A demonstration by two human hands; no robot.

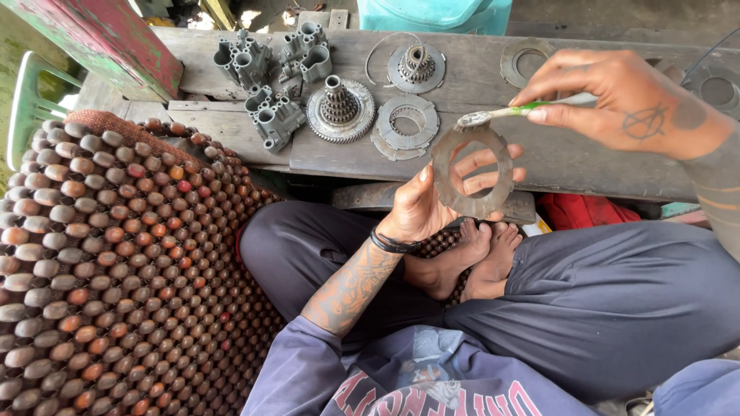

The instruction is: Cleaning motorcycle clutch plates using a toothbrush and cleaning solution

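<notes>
**Brush on a held ring plate**

The left hand (432, 202), raised over the lap, pinches a flat metal ring plate (472, 171) upright. The right hand (617, 100) reaches in, fingers closed on a green toothbrush (524, 110) whose bristles touch the plate's top edge. Gears (340, 108) lie on the wooden bench (586, 166).

Informal repair workshop, likely open-air. Evidence: weathered plank surface (586, 166) carrying greasy gear clusters (340, 108), ring plates (406, 123), cast metal housings (274, 115); wooden-bead mat (116, 270) serving as floor seating.
</notes>
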